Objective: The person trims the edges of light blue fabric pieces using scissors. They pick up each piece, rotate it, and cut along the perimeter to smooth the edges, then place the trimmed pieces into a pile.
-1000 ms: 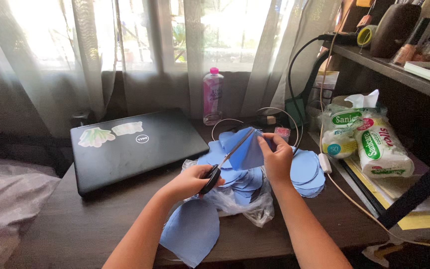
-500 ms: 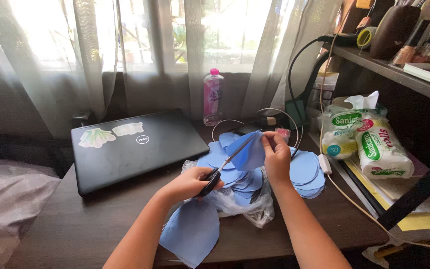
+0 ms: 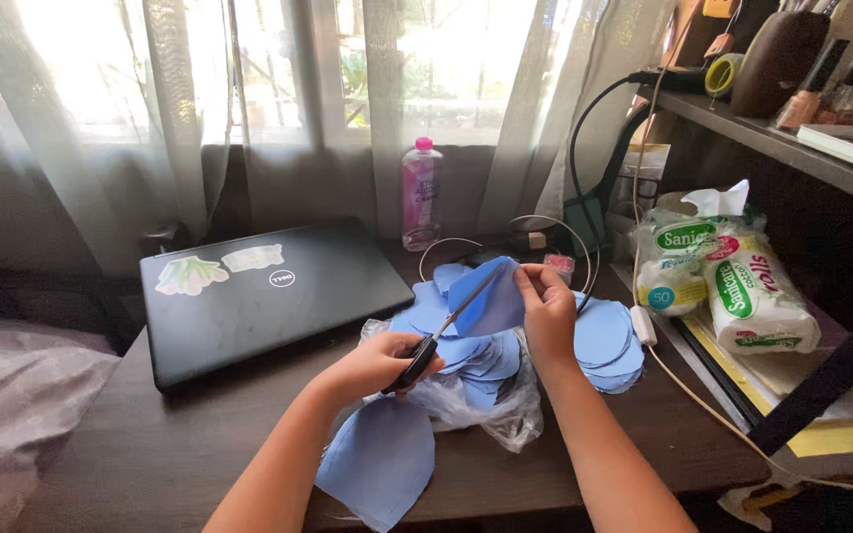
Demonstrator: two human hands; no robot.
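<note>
Head view shows my left hand (image 3: pixel 379 363) closed around one pair of black-handled scissors (image 3: pixel 438 332), blades parted and biting into one blue paper piece (image 3: pixel 486 299), smooth and curved at the top. My right hand (image 3: pixel 548 308) pinches that piece's right edge, holding it up just above a heap of blue cutouts (image 3: pixel 599 341) too overlapped to count. One larger blue sheet (image 3: pixel 379 460) lies below my left hand, and one closed black laptop (image 3: pixel 269 291) sits to its left.

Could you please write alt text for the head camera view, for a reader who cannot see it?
A person's left hand works black-handled scissors through a blue fabric piece pinched by the right hand, above a pile of cut blue fabric shapes on a dark wooden desk. A closed black laptop lies to the left, a pink-capped bottle stands by the curtained window.
</note>
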